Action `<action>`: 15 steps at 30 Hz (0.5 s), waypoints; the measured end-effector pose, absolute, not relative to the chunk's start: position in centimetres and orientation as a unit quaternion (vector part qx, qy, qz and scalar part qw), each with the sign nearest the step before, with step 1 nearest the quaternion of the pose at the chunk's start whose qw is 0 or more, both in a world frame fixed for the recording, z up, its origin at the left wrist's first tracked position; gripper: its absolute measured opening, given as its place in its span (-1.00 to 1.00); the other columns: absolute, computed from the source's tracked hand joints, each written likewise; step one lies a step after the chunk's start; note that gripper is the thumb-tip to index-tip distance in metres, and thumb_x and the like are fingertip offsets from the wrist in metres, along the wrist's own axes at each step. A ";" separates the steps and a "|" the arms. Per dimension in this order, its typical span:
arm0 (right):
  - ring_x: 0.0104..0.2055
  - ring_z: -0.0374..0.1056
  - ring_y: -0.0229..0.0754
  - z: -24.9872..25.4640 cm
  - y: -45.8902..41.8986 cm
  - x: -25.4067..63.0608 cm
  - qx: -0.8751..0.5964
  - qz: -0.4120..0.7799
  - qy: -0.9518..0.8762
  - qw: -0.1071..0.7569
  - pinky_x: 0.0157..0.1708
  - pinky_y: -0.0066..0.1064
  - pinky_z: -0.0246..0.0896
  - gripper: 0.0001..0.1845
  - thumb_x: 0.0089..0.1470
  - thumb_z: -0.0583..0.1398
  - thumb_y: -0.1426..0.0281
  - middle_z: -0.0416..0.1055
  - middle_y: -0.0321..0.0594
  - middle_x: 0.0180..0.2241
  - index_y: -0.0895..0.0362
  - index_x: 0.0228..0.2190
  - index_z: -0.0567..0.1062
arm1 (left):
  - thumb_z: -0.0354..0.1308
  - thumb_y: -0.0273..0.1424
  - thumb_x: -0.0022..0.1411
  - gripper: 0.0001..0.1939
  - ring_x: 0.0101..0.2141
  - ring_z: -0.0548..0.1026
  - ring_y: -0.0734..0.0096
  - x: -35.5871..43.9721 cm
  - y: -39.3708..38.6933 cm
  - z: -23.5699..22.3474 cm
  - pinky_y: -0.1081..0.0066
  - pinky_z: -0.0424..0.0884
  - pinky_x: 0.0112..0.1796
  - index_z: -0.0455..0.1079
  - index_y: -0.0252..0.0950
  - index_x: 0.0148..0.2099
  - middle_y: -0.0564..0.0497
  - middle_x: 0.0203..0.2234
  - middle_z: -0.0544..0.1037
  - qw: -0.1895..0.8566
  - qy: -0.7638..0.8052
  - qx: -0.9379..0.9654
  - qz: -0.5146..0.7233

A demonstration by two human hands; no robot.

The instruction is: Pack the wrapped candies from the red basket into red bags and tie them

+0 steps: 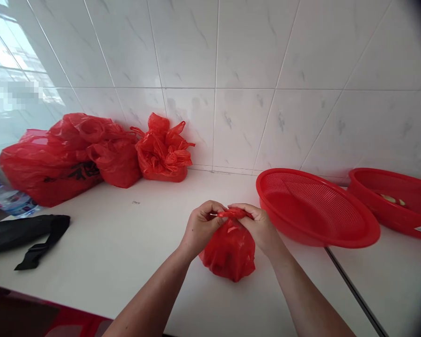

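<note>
bag (229, 250) (red, plastic) pinched at top by both hands (205, 224).

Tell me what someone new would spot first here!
Probably the small red bag in the middle, its top pinched by the left hand and right hand. Next, the big red bags against the wall at left, and the red basket full of tiny holes at right.

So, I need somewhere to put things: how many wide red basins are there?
2. The basin with holes is just right of the right hand; the other basin is farther right, cut off by the picture's edge.
</note>
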State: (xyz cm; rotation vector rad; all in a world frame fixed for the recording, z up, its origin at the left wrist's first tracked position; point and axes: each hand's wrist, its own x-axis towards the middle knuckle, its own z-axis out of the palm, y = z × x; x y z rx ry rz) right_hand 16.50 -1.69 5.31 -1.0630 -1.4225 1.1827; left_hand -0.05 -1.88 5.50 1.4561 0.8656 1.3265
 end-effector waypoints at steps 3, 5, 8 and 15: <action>0.09 0.22 -0.12 4.8 -1.4 17.2 -0.391 0.540 -0.547 0.506 -0.04 -0.29 0.22 -0.71 0.01 0.17 0.30 0.41 -0.18 -0.04 0.04 -0.19 0.53 | 0.20 -0.45 0.08 -0.93 -0.20 0.40 0.32 -1.6 -2.4 4.9 0.39 0.30 -0.19 0.39 -0.26 -0.44 -0.01 -0.25 0.44 0.408 0.403 0.639 0.513; 0.08 0.24 -0.09 4.0 -0.9 17.8 -0.442 0.503 -0.534 0.516 -0.01 -0.23 0.19 -0.72 0.01 0.18 0.26 0.44 -0.14 -0.09 0.08 -0.23 0.54 | 0.21 -0.46 0.06 -0.92 -0.18 0.38 0.31 -3.0 -3.1 4.4 0.41 0.28 -0.22 0.38 -0.24 -0.46 -0.01 -0.23 0.42 0.383 0.438 0.659 0.477; 0.03 0.28 -0.05 2.1 -0.3 18.6 -0.557 0.389 -0.537 0.500 0.01 -0.15 0.16 -0.78 0.00 0.16 0.31 0.47 -0.14 -0.17 0.10 -0.31 0.54 | 0.21 -0.45 0.06 -0.88 -0.23 0.37 0.33 -5.7 -4.5 3.8 0.44 0.26 -0.32 0.36 -0.24 -0.49 0.00 -0.24 0.39 0.376 0.474 0.680 0.414; 0.06 0.25 -0.08 -0.6 -0.8 19.4 -0.617 0.316 -0.553 0.462 0.02 -0.21 0.16 -0.77 0.06 0.08 0.33 0.45 -0.17 -0.14 0.07 -0.31 0.52 | 0.23 -0.41 0.08 -0.90 -0.24 0.37 0.37 -10.3 -6.2 3.0 0.41 0.31 -0.23 0.37 -0.25 -0.44 0.02 -0.28 0.38 0.444 0.415 0.710 0.355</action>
